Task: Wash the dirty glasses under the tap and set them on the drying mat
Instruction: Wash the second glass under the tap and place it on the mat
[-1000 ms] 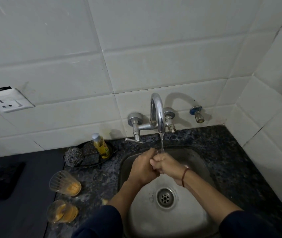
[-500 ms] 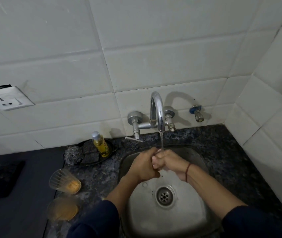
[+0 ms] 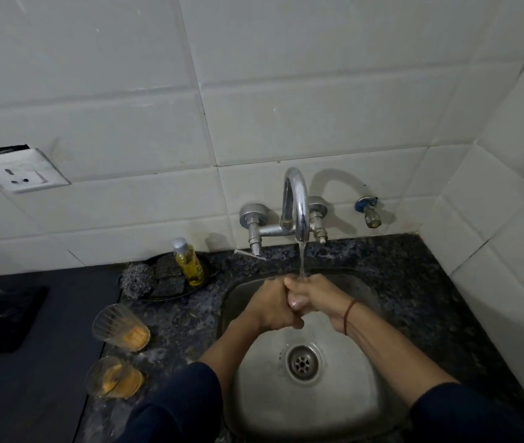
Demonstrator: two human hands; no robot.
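Observation:
My left hand (image 3: 268, 310) and my right hand (image 3: 321, 298) are pressed together over the steel sink (image 3: 343, 407), under the running tap (image 3: 296, 203). Between them is a clear glass (image 3: 296, 302), mostly hidden by curled fingers; the water stream falls onto it. Both hands grip it. Two dirty ribbed glasses with orange residue stand on the counter left of the sink, one farther back (image 3: 121, 327) and one nearer to me (image 3: 114, 377).
A black tray (image 3: 212, 273) behind the glasses holds a steel scourer (image 3: 137, 278), dark sponges and a yellow soap bottle (image 3: 188, 262). A black flat mat (image 3: 2, 318) lies at far left on a dark surface. Tiled walls close the back and right; a socket (image 3: 21, 174) is on the left wall.
The hands stay joined under the stream and have shifted only slightly against each other. The two glasses on the counter have not moved.

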